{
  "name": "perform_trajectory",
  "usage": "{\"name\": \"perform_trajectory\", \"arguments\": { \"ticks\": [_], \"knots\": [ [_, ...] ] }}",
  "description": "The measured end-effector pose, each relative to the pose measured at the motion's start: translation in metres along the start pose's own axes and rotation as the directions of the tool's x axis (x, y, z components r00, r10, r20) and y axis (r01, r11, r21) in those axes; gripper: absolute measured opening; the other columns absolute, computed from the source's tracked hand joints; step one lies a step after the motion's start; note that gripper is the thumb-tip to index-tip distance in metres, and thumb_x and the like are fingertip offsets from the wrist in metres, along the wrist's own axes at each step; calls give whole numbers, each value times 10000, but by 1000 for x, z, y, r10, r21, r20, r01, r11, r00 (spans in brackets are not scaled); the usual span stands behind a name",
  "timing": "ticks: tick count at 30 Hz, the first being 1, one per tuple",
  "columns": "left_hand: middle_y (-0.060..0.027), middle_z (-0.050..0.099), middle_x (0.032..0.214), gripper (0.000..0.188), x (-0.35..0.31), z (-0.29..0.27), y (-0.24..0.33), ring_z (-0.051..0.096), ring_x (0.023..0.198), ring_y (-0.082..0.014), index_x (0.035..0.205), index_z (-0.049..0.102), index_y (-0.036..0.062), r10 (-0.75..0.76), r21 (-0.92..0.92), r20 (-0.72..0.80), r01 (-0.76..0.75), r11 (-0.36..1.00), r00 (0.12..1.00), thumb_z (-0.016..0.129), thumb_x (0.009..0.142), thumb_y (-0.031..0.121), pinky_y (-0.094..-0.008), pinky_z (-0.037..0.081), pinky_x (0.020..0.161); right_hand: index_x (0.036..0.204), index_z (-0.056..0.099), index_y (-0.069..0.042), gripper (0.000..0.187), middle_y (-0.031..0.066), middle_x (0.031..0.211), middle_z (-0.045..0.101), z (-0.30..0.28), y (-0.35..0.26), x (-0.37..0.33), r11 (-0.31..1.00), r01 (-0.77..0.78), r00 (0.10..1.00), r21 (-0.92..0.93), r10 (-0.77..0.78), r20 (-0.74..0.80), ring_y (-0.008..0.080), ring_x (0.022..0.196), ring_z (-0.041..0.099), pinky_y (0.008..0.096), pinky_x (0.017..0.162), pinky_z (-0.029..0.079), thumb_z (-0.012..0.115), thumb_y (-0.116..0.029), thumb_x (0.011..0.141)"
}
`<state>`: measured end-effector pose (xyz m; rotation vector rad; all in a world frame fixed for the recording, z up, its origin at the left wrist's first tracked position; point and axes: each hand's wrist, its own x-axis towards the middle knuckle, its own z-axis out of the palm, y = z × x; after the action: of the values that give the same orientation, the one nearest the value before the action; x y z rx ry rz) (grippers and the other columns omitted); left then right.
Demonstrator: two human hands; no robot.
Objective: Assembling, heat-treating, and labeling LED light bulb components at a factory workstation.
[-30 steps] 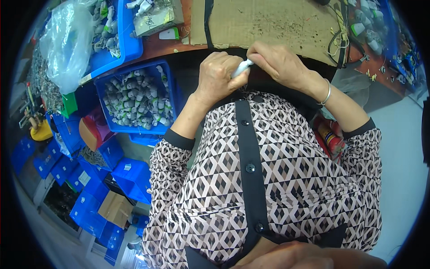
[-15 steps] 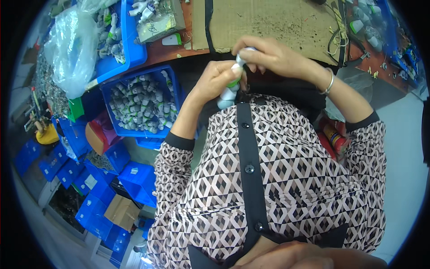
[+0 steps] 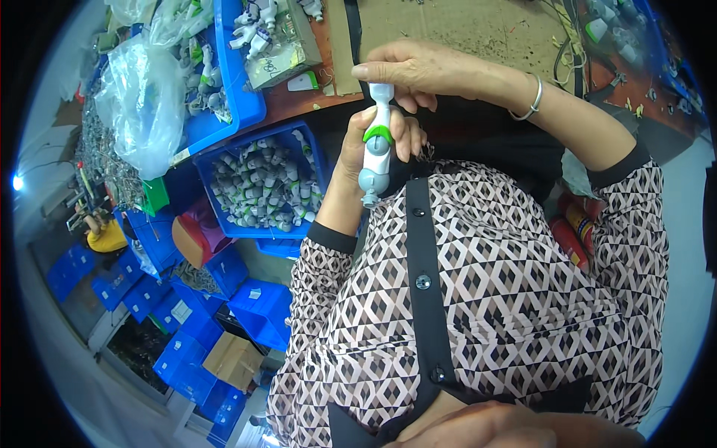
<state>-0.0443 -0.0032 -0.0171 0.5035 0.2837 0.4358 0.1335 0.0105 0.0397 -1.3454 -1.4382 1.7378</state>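
A jointed plastic toy limb [image 3: 379,153], white with a bright green band and a grey ball joint at its lower end, stands nearly upright before my chest. My left hand [image 3: 352,149] is closed round its middle, with the fingertips showing to the right of it. Over its upper end lies my right hand [image 3: 426,71], thumb stretched to the left and the other fingers curled down round the top; the hand hides that tip. Left of my hands, a blue bin [image 3: 321,160] holds many similar white, grey and green parts [image 3: 261,179].
Brown cardboard [image 3: 463,22] covers the bench beyond my hands. At the far left of the bench are a blue tray [image 3: 250,104], a clear plastic bag [image 3: 142,104] and a small box [image 3: 287,56] with white parts on it. Blue crates [image 3: 258,310] and a carton [image 3: 233,360] stand lower left.
The toy limb has turned more upright and shows more of its length. My right hand has moved left and up, its thumb now stretched out. The whole view has shifted slightly.
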Motion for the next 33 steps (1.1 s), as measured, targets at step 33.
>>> {"name": "perform_trajectory", "arguments": {
  "ticks": [33],
  "knots": [
    [-103,550,609,182,5,24,14,555,576,-273,662,575,50,540,973,162,-44,-226,826,640,695,216,-369,447,536,1021,514,-27,232,117,828,542,-8,40,-34,810,381,898,-445,-439,-32,249,744,531,328,662,414,484,-227,907]
  ]
}}
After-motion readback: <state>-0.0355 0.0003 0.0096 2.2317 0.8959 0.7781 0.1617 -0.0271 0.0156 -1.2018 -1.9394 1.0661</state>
